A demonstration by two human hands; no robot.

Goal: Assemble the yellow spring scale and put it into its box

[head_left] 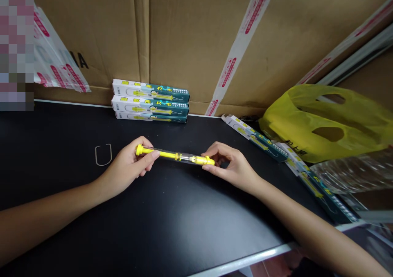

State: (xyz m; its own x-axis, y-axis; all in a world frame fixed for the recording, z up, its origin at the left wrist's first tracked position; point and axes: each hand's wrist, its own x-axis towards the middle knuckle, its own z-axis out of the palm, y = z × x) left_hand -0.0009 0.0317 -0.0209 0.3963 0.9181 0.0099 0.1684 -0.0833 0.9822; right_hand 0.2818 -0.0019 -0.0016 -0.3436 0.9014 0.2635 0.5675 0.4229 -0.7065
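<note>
A long clear tube with yellow parts inside and yellow end caps is held level just above the black tabletop. My left hand is closed on its left end, thumb lying along the tube. My right hand pinches the right yellow end with its fingertips. The tube stretches between both hands in the middle of the view.
Three stacked teal-and-white boxes lean against the cardboard wall behind. More of the same boxes lie in a row at the right beside a yellow plastic bag. A thin wire loop lies left of my hand.
</note>
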